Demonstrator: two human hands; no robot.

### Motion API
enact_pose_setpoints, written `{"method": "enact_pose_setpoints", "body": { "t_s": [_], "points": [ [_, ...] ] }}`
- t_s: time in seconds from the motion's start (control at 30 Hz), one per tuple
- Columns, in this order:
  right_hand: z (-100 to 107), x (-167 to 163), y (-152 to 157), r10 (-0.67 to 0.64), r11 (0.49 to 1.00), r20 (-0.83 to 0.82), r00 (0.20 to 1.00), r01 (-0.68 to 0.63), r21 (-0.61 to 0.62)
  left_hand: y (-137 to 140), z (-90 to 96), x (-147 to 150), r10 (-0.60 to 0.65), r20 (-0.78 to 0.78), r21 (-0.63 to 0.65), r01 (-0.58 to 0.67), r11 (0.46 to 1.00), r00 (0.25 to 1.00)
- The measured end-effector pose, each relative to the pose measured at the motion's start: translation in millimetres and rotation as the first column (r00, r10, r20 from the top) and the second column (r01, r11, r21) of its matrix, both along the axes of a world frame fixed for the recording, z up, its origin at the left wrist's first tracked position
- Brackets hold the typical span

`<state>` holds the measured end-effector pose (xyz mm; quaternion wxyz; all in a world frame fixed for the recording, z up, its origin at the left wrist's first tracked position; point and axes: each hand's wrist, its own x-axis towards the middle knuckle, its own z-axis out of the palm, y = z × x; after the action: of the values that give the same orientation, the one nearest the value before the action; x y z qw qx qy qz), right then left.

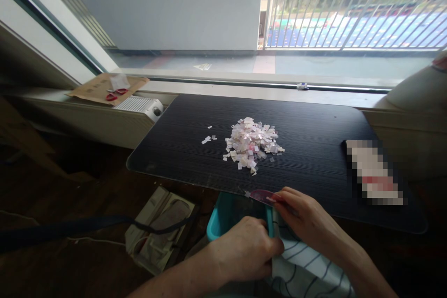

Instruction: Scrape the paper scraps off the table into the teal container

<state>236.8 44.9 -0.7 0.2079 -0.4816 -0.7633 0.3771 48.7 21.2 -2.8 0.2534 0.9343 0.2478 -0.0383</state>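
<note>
My left hand point(246, 244) is closed on the rim of a teal plastic bin point(217, 218), which sits just below the front edge of the table. Between the fingers of my right hand point(305, 214) is a flat, see-through pink plastic piece point(261, 196) with a pointed tip. Its blade lies at the table's front edge, over the bin's opening, and a small pale scrap touches the tip. A pile of small white and pinkish paper scraps point(252, 142) rests mid-table, a few loose bits to its left. The bin's inside is dark and partly hidden by my left hand.
The dark table point(307, 135) stands against a window sill. At its right lies a blurred-out flat object point(375, 172). Red-handled scissors point(117, 94) rest on a brown envelope point(92, 88) at the left. An open box point(164, 228) is on the floor; striped cloth point(310, 265) lies beside the bin.
</note>
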Motion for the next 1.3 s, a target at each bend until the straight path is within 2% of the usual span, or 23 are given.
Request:
{"method": "enact_pose_setpoints", "body": {
  "t_s": [0.17,0.33,0.5,0.63,0.8,0.93,1.07,1.23,1.3],
  "points": [
    [0.5,9.6,-7.0,-0.059,0.998,0.031,0.998,0.059,0.022,0.3,0.6,-0.7,0.002,-0.001,-0.001,-0.002,1.000,1.000],
    [2.3,5.6,-8.8,0.012,0.999,0.010,1.000,-0.012,-0.045,0.4,-0.4,-1.2,0.004,0.010,-0.003,-0.004,1.000,1.000],
    [5.1,-6.1,2.3,-0.010,1.000,0.006,1.000,0.009,0.029,1.6,-1.0,-3.9,0.009,0.006,-0.002,-0.008,1.000,1.000],
    [6.5,-6.7,4.8,0.062,0.998,0.023,0.998,-0.062,-0.008,1.9,-0.5,-6.0,0.018,0.005,0.016,-0.018,1.000,1.000],
    [7.0,2.9,-1.5,0.007,1.000,0.036,0.999,-0.007,-0.007,2.1,0.4,-6.5,0.022,0.004,0.000,-0.022,1.000,1.000],
    [6.3,5.8,-4.6,0.023,0.998,0.028,0.999,-0.021,-0.054,2.8,0.6,-6.4,0.016,0.025,0.015,-0.016,1.000,1.000],
    [4.1,4.4,-2.1,-0.001,1.000,0.024,1.000,0.002,-0.017,2.2,-0.3,-6.5,0.021,0.021,0.036,-0.021,0.999,1.000],
    [7.8,1.8,-2.9,0.086,0.994,0.034,0.996,-0.083,-0.077,0.9,-1.0,-8.6,0.034,0.031,0.049,-0.035,0.998,0.999],
    [9.8,1.5,-2.4,0.080,0.994,0.038,0.996,-0.077,-0.077,0.8,-1.1,-9.6,0.039,0.037,0.043,-0.041,0.998,0.999]
  ]
}}
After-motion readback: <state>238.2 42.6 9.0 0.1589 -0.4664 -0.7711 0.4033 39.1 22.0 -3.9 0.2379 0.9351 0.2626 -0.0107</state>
